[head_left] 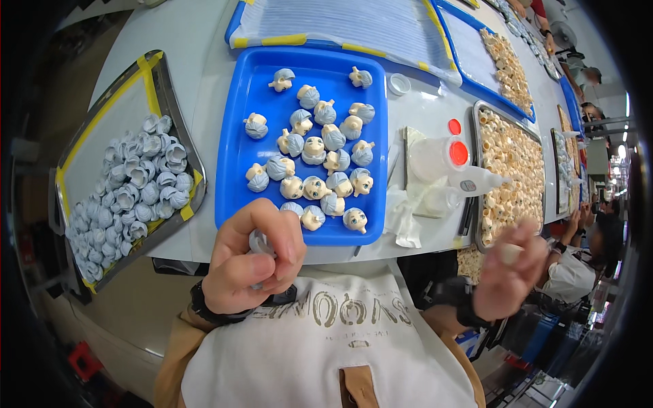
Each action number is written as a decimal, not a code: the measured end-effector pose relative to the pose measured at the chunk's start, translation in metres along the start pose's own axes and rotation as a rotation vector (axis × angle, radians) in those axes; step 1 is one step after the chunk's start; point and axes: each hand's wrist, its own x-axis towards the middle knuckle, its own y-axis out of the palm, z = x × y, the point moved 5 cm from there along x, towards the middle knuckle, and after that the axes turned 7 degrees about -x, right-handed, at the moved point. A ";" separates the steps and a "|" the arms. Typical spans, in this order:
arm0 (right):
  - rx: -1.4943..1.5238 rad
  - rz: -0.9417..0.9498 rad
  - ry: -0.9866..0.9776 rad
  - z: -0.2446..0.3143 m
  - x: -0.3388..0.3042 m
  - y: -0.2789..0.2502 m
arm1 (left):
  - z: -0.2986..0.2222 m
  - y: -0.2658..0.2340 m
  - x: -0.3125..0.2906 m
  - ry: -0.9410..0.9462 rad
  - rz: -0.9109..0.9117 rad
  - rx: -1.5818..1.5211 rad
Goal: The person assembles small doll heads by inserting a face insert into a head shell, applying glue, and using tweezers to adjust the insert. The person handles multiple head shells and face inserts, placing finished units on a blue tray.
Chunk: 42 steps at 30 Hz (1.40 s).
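My left hand (255,262) is closed around a grey-blue doll hair piece (260,243), mostly hidden by the fingers, just in front of a blue tray (228,156). Out to the right, my right hand (510,272) is blurred by motion; its fingers hold a small cream doll head part (510,253), whose detail is smeared. In the blue tray lie several doll heads (313,149), cream with grey-blue hair, some with painted eyes facing up. Near the right hand stands a metal tray (478,177) full of cream head parts (510,177).
At the left, a taped metal tray (160,88) holds heaped grey-blue hair shells (136,190). Plastic bottles (483,181), red caps (454,126) and crumpled tissue (405,221) sit between the trays. Farther back are lined blue trays (340,27). Other people work at the right.
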 end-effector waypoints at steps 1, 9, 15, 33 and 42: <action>0.033 0.170 0.036 -0.012 0.002 0.017 | -0.001 0.001 -0.002 0.010 -0.004 -0.019; -0.883 0.512 0.039 -0.036 0.008 0.100 | -0.002 -0.004 -0.004 0.034 -0.062 -0.053; -1.246 0.539 -0.141 -0.049 0.019 0.110 | -0.001 -0.003 -0.005 0.022 -0.051 -0.046; -0.276 0.828 -0.178 -0.014 0.003 0.111 | -0.007 0.026 0.001 0.109 0.164 0.775; -0.181 0.683 -0.139 -0.012 0.004 0.113 | 0.002 0.028 0.003 0.114 0.129 0.490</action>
